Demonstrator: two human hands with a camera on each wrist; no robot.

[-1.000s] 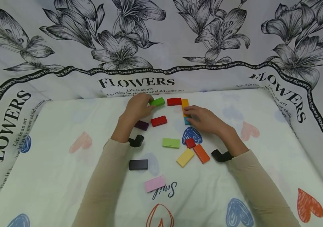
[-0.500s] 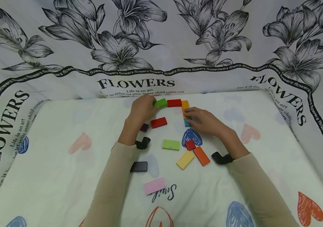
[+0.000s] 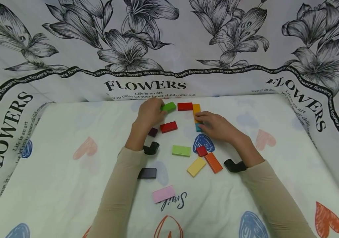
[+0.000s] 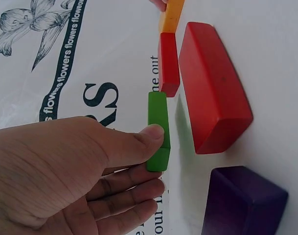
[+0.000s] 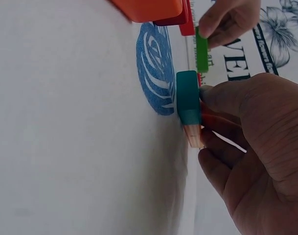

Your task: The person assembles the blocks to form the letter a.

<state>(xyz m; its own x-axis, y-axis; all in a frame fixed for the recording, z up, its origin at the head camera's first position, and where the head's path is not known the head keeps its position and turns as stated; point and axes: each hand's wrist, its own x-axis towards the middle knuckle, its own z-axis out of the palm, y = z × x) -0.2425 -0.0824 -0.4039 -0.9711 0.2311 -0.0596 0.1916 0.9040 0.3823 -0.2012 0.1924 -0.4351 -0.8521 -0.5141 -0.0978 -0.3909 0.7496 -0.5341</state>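
My left hand (image 3: pixel 150 112) pinches a green block (image 4: pixel 158 127) between thumb and fingers at the far edge of the white cloth. Just right of it lies a red block (image 3: pixel 185 106), a narrow gap apart in the head view. An orange block (image 3: pixel 197 108) runs toward me from that red block's right end, with a teal block (image 5: pixel 188 95) at its near end. My right hand (image 3: pixel 217 125) rests against these two, thumb at the teal one and loosely bent fingers on the orange one. The fingers partly hide both blocks.
Nearer me lie another red block (image 3: pixel 168 127), a purple block (image 3: pixel 153 132) partly hidden by the left wrist, a light green block (image 3: pixel 181 150), a small red one (image 3: pixel 201 151), an orange-red one (image 3: pixel 213 162), a yellow one (image 3: pixel 196 167), a dark grey one (image 3: pixel 148 173) and a pink one (image 3: pixel 164 194).
The left hand has shifted right with the green block, bringing it closer to the far red block; a slight gap has reopened since half a second ago. The right hand has stayed in place.
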